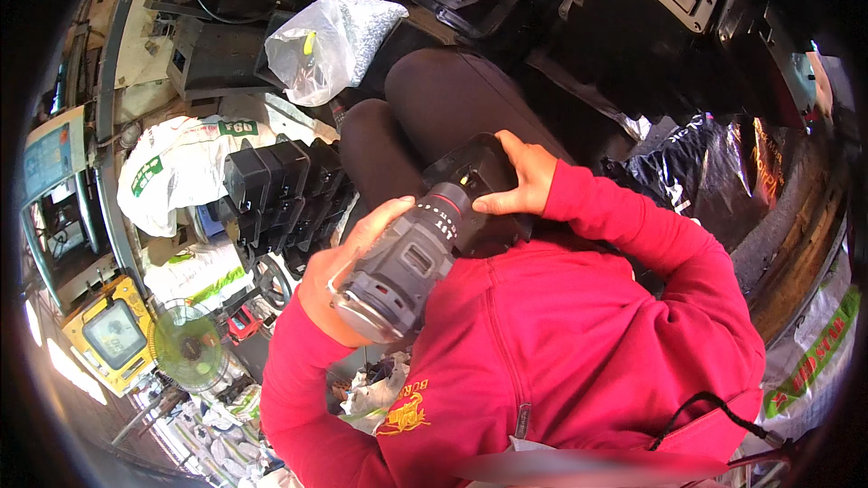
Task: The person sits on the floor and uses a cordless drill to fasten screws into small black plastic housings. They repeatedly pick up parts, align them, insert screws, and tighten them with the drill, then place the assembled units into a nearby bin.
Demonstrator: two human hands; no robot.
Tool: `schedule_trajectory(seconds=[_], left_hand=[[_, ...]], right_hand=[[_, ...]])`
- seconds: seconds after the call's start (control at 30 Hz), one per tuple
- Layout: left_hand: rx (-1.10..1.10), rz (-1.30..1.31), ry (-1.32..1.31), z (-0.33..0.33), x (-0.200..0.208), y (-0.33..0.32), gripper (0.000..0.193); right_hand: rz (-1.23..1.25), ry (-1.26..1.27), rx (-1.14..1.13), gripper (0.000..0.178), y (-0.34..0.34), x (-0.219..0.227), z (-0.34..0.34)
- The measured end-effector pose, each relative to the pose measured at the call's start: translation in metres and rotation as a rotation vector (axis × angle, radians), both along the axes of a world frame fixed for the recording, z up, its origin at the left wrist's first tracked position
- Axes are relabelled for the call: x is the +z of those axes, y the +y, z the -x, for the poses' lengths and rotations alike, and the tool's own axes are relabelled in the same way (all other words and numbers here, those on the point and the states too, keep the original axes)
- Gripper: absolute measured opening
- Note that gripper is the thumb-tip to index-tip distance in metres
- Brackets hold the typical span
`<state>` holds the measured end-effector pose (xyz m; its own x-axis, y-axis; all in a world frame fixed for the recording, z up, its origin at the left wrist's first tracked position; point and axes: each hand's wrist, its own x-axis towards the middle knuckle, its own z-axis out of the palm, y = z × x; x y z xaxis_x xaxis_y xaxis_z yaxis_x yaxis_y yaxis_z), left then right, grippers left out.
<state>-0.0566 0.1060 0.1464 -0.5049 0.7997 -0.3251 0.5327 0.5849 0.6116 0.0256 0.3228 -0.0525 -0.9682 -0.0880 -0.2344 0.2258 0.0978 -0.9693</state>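
Note:
My left hand [336, 273] is wrapped round a grey cordless drill [398, 269], whose black collar points up and right. The drill's front end meets a black box-like part [466, 161] resting on my lap. My right hand [528, 175] grips that part by its right side, thumb on the near face and fingers over the far edge. A small yellowish spot shows on the part near the drill's tip. The bit itself is too small to make out. My fingers on the drill's handle are mostly hidden.
Beyond my knees, a clear plastic bag [362, 36] holds many small silvery pieces. Similar black parts [280, 183] are stacked at my left, beside a white sack [172, 172]. A green fan [188, 345] and yellow-framed display [113, 333] stand lower left. Black cases [633, 45] fill the far right.

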Motion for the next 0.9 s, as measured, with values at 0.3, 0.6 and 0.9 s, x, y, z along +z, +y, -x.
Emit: schedule_trajectory(seconds=[0.3,0.6,0.9], left_hand=[[0.183,-0.352,0.074,-0.012,-0.033,-0.05,0.072],[0.348,-0.47,-0.151,-0.027,-0.067,-0.076,0.077],[0.331,-0.376,-0.101,-0.036,-0.074,-0.09,0.075]], right_hand=[[-0.331,0.186,-0.121,0.092,0.014,0.025,-0.015],[-0.528,0.325,-0.027,0.093,-0.006,0.027,-0.004],[-0.517,0.837,0.227,0.074,0.003,0.109,0.009]])
